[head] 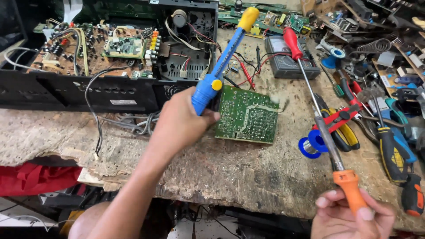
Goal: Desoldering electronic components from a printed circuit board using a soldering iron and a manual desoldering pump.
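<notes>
My left hand (179, 121) is closed around the blue pump (221, 66), a long desoldering tool with a yellow cap at its far end and a yellow button near my grip. The fingers wrap the thick lower part, and the tool points away from me toward 1 o'clock, above the bench (239, 172). Its lower tip is hidden behind my fingers, just at the left edge of the green board (248, 116), so I cannot tell if it touches the board.

My right hand (352, 217) is at 5 o'clock in the view, low at the bench edge. Its fingers are closed on the orange handle of the iron (336, 159), and the metal shaft goes up toward 11 o'clock. The tip is over the red pliers (338, 117) and near a blue spool (312, 144); it is well apart from the green board, which lies flat between my two hands with the solder side up.

At 12 o'clock from the board stands a grey meter (290, 59) with red and black leads, and a red screwdriver (301, 66) lies across it. At 10 o'clock is the open black chassis (106, 53) with brown circuit boards and many wires inside. On the right side, at 3 o'clock, many hand tools lie in a heap, some with yellow and black grips
</notes>
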